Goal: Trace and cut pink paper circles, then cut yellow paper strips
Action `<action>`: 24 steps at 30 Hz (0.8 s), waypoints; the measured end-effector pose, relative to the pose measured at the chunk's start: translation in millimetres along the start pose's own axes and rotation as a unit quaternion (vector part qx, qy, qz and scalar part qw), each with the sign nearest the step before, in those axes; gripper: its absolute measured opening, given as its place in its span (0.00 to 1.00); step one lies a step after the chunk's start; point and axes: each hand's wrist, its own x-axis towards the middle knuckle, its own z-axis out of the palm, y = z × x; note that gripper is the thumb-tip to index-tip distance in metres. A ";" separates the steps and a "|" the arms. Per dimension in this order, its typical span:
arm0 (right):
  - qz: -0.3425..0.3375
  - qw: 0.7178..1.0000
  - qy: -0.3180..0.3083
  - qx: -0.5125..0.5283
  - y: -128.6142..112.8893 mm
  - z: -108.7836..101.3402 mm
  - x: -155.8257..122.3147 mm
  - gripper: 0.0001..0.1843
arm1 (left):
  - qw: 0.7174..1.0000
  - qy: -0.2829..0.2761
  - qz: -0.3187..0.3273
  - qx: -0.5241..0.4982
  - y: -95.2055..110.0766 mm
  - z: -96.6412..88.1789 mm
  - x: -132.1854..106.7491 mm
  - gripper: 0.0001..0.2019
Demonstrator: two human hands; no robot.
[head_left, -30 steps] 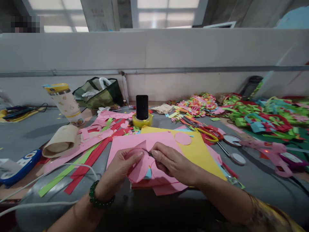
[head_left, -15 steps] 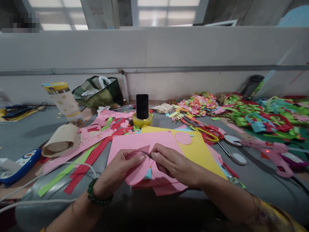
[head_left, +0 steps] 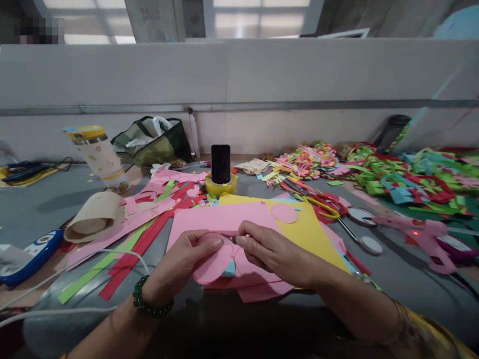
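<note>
Grey table (head_left: 48, 204), bag (head_left: 164, 151) holding white plastic (head_left: 139, 143), hands (head_left: 183, 262) (head_left: 267, 248) at pink paper (head_left: 213, 267)

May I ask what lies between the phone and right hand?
The head view shows a yellow roll, yellow sheet, then pink sheet before the right hand.

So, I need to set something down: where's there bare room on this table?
Mostly bare grey tabletop lies left of the tumbler, behind the blue object; another patch lies right of the yellow sheet, nearer than the pink glue gun. Crowded: around the left hand and right hand, and the far-right paper pile.
</note>
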 end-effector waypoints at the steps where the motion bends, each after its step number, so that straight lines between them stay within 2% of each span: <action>1: 0.002 1.000 0.001 -0.002 -0.2 -0.1 -0.1 0.18 | 1.000 0.004 -0.001 -0.002 -0.1 0.1 0.3 0.15; 7: -0.011 1.000 -0.005 -0.003 -2.2 1.2 0.2 0.17 | 1.000 0.024 -0.010 -0.003 1.7 0.8 0.4 0.14; 16: 0.002 0.998 0.014 -0.059 -3.9 2.2 -0.5 0.26 | 1.000 -0.004 -0.001 0.017 1.3 -2.7 -0.4 0.14; 24: 0.005 0.998 0.006 -0.063 -2.4 3.9 1.1 0.28 | 0.999 -0.002 -0.011 0.039 3.3 -3.0 -1.8 0.14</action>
